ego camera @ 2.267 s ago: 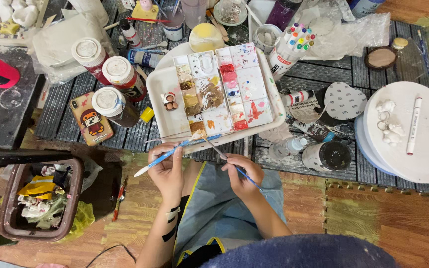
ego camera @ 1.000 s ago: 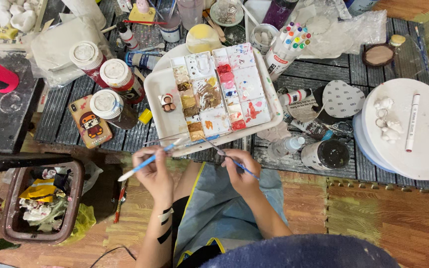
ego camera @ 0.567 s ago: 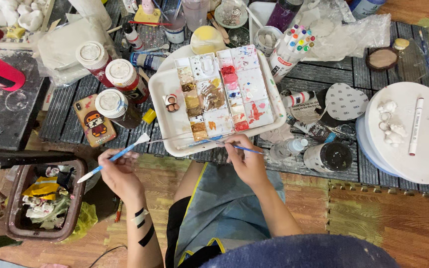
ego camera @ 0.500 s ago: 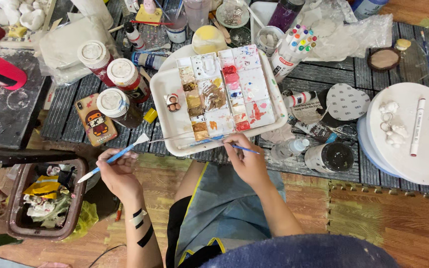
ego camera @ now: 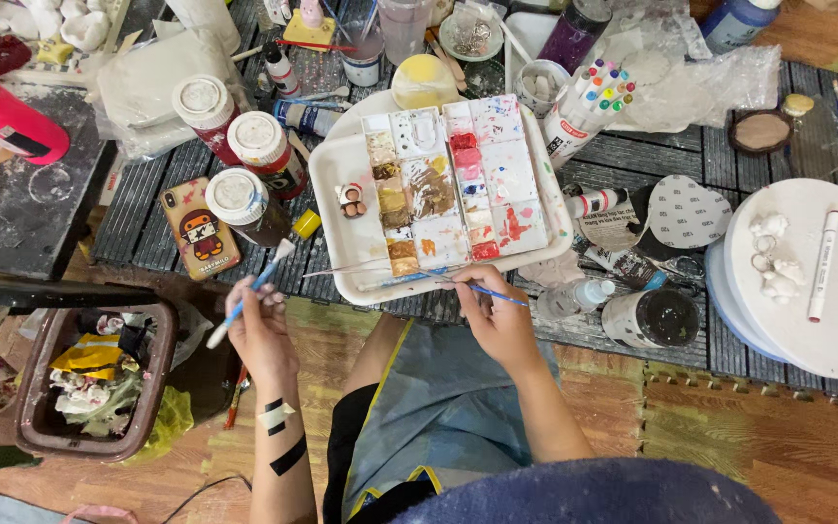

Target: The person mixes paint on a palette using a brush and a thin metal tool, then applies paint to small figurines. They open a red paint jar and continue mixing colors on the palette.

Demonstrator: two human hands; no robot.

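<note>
Holding blue-handled brushes, left hand (ego camera: 262, 325) grip closed on pale-bristled brush (ego camera: 249, 293), right hand (ego camera: 499, 315) pinching thin brush (ego camera: 482, 288)

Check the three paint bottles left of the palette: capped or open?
Capped. All three paint bottles stand upright with round white lids on, beside the white palette tray; no paint shows at their tops.

Paint palette (ego camera: 438, 184): white wells smeared with brown, ochre, red, pink and a little blue, set in a white tray (ego camera: 334, 223).
Brush in left hand (ego camera: 262, 330): blue and white handle (ego camera: 244, 303).
Brush in right hand (ego camera: 501, 315): blue handle (ego camera: 497, 292).
Left forearm: one black and one pale tape strip (ego camera: 278, 432).
Three paint bottles (ego camera: 244, 160): white caps, red and dark bodies.
Phone case (ego camera: 202, 228): orange with a cartoon face.
Mat (ego camera: 147, 194): dark grey, ribbed.
Apron (ego camera: 438, 408): pale blue-grey, yellow edging.
Bin (ego camera: 36, 427): brown.
Round board (ego camera: 826, 291): white.
</note>
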